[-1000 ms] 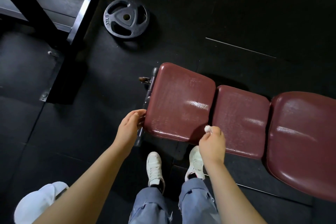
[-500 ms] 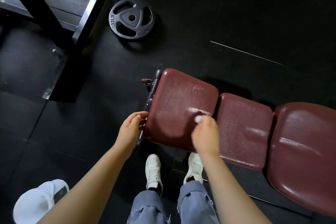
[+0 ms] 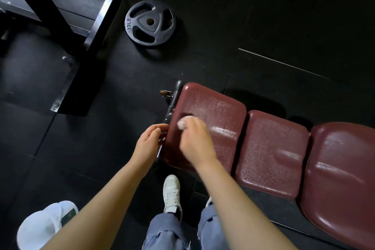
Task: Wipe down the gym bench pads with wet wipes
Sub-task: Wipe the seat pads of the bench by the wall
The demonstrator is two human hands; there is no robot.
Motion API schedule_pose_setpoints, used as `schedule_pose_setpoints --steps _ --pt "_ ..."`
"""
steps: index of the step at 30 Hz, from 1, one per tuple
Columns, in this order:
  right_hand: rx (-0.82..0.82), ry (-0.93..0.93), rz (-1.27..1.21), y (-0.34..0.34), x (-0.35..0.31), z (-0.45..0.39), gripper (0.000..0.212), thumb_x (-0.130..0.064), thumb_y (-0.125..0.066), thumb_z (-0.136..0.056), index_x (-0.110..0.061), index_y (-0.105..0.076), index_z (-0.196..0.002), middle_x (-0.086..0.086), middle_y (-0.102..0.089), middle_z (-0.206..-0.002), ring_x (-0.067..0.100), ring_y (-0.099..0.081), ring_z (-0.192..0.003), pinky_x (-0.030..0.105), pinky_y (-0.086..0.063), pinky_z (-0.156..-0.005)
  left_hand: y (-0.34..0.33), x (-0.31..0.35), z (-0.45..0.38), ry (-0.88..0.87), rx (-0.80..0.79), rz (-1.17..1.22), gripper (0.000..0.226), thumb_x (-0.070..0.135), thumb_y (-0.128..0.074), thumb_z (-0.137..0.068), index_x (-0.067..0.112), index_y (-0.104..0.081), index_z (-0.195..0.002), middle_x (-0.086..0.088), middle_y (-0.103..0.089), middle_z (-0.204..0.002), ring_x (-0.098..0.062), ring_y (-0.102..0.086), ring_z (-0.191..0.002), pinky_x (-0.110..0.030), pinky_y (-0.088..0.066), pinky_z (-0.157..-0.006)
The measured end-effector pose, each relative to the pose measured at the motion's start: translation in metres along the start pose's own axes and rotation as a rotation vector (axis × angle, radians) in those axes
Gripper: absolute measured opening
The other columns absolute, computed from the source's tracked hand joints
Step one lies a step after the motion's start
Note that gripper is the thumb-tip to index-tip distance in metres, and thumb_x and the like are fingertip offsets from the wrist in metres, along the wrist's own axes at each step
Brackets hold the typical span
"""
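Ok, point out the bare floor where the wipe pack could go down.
Free: dark floor between the weight plate and the end pad, and left of the left hand. Crowded: by the shoes, the white cap, and the black frame.

A single wide-angle camera on the person's head looks steeply down from standing height, close over the near end of the maroon bench [image 3: 215,111] and the black floor [image 3: 284,16] around it.
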State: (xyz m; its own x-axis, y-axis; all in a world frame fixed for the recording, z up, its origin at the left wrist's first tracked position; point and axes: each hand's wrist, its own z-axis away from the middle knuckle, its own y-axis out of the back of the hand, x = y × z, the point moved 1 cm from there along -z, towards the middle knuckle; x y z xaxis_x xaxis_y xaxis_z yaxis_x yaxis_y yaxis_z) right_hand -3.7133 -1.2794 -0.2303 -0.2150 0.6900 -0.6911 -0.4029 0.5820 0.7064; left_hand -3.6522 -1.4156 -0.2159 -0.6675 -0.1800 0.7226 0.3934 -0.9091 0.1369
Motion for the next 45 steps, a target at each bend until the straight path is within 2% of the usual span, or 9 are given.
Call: schedule_pose_setpoints --steps 5,9,12,19,26,31,34,39,45 --pt "0.165 -0.620 0.106 0.048 0.104 0.043 0.030 0.003 -0.045 -0.085 -0.005 -0.064 -0.105 0.016 -0.062 -0.108 0.034 -0.056 -0.102 0.034 -0.044 -0.085 0.001 -0.002 -0.003 0.012 -0.006 -0.033 0.035 0.013 -0.035 -0.103 0.016 -0.069 -0.111 -0.004 -0.072 -0.110 -0.018 -0.066 -0.105 -0.032 -0.052 -0.089" --pt "0.289 -0.790 0.018 0.029 0.086 0.041 0.025 0.001 -0.046 -0.087 0.001 -0.056 -0.111 0.022 -0.058 -0.112 0.038 -0.055 -0.101 0.038 -0.045 -0.081 0.001 -0.004 -0.003 0.015 -0.008 -0.050 0.035 0.015 -0.035 -0.103 0.019 -0.070 -0.110 0.000 -0.072 -0.109 -0.014 -0.067 -0.103 -0.027 -0.051 -0.083" --pt "0.288 -0.633 -0.019 0.015 0.053 0.024 0.024 0.000 -0.049 -0.087 -0.001 -0.058 -0.109 0.019 -0.058 -0.111 0.035 -0.054 -0.102 0.040 -0.043 -0.089 0.000 -0.003 -0.004 0.014 0.005 -0.047 0.036 0.014 -0.035 -0.103 0.020 -0.070 -0.108 0.001 -0.073 -0.106 -0.013 -0.068 -0.098 -0.023 -0.051 -0.076" --pt "-0.078 0.189 0.003 -0.015 -0.041 -0.025 0.015 -0.007 -0.050 -0.089 -0.005 -0.061 -0.100 0.011 -0.061 -0.104 0.029 -0.054 -0.095 0.041 -0.045 -0.087 -0.004 0.001 -0.003 -0.002 0.034 -0.033 0.033 0.012 -0.039 -0.101 0.022 -0.071 -0.100 0.005 -0.075 -0.088 -0.002 -0.069 -0.078 -0.013 -0.051 -0.060" --pt "0.037 -0.214 0.265 0.053 0.060 -0.018 0.044 0.003 -0.047 -0.066 -0.019 -0.066 -0.099 0.006 -0.063 -0.093 0.030 -0.056 -0.091 0.038 -0.047 -0.081 -0.001 0.000 -0.007 0.031 0.002 -0.031 0.037 0.014 -0.034 -0.102 0.018 -0.071 -0.106 0.000 -0.075 -0.102 -0.014 -0.070 -0.095 -0.022 -0.051 -0.072" --pt "0.075 -0.658 0.193 0.073 0.112 0.026 0.041 -0.001 -0.049 -0.081 -0.006 -0.056 -0.121 0.016 -0.057 -0.121 0.035 -0.052 -0.113 0.041 -0.043 -0.096 -0.001 -0.002 -0.011 0.032 0.002 -0.039 0.036 0.015 -0.035 -0.102 0.020 -0.071 -0.106 0.001 -0.074 -0.104 -0.015 -0.069 -0.100 -0.030 -0.052 -0.081" --pt "0.171 -0.550 0.052 0.050 0.072 0.001 0.030 -0.002 -0.047 -0.084 -0.003 -0.058 -0.112 0.018 -0.059 -0.113 0.035 -0.054 -0.107 0.042 -0.046 -0.093 -0.002 -0.002 -0.013 0.029 0.010 -0.041 0.036 0.015 -0.035 -0.102 0.019 -0.071 -0.106 -0.001 -0.074 -0.105 -0.016 -0.068 -0.100 -0.030 -0.052 -0.082" --pt "0.089 -0.226 0.038 0.021 0.002 -0.051 0.015 -0.012 -0.048 -0.087 -0.011 -0.052 -0.101 0.006 -0.058 -0.104 0.023 -0.053 -0.098 0.035 -0.046 -0.086 -0.005 0.002 -0.012 0.027 0.017 -0.056 0.036 0.014 -0.035 -0.102 0.020 -0.071 -0.105 0.001 -0.074 -0.101 -0.013 -0.069 -0.094 -0.023 -0.050 -0.073" --pt "-0.003 -0.189 0.053 0.033 0.030 -0.050 0.012 -0.023 -0.045 -0.099 -0.016 -0.050 -0.107 0.007 -0.062 -0.104 0.027 -0.059 -0.094 0.038 -0.047 -0.073 -0.005 0.003 -0.012 0.037 0.025 -0.041 0.036 0.014 -0.034 -0.103 0.019 -0.070 -0.106 0.000 -0.074 -0.103 -0.014 -0.069 -0.094 -0.021 -0.050 -0.070"
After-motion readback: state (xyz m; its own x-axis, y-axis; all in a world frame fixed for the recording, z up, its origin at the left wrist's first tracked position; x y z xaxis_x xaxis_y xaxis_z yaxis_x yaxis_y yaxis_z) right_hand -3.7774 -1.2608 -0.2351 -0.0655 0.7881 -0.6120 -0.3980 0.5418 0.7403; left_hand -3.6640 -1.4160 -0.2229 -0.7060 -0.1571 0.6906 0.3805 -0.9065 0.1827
